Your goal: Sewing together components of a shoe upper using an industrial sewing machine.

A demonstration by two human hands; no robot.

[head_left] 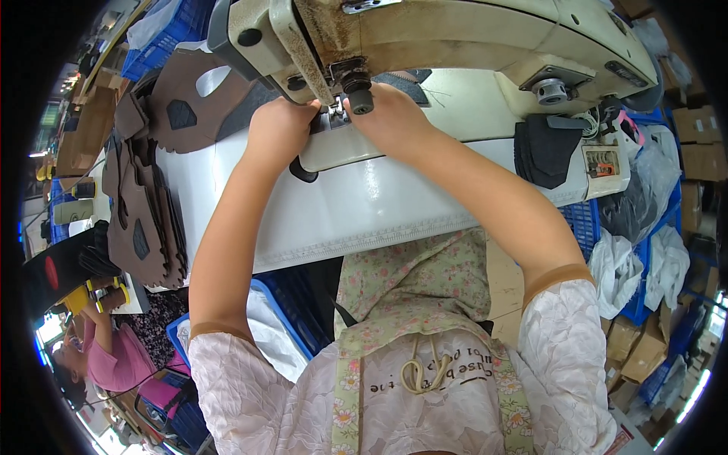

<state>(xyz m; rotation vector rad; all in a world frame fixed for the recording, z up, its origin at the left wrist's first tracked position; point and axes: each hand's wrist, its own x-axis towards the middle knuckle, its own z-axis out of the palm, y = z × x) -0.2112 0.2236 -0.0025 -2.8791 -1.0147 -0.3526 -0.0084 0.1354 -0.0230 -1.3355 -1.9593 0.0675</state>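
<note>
A cream sewing machine (455,57) arches over the work, its presser foot (335,115) between my two hands. My left hand (280,133) is closed just left of the foot, fingers curled at the edge of a dark fabric piece (250,110) joined to a brown cut piece (171,95). To the right of the foot is my right hand (388,117), also closed, its fingertips partly behind the machine's needle-side parts. What those fingertips pinch is hidden. More dark fabric (409,85) shows behind the right hand.
Toothed-edge brown pieces (140,220) hang in a stack over the table's left end. Black cut pieces (544,152) lie on the right. A ruler strip (364,241) runs along the white table's near edge. Blue crates (584,227) stand right; a person (121,353) sits at left.
</note>
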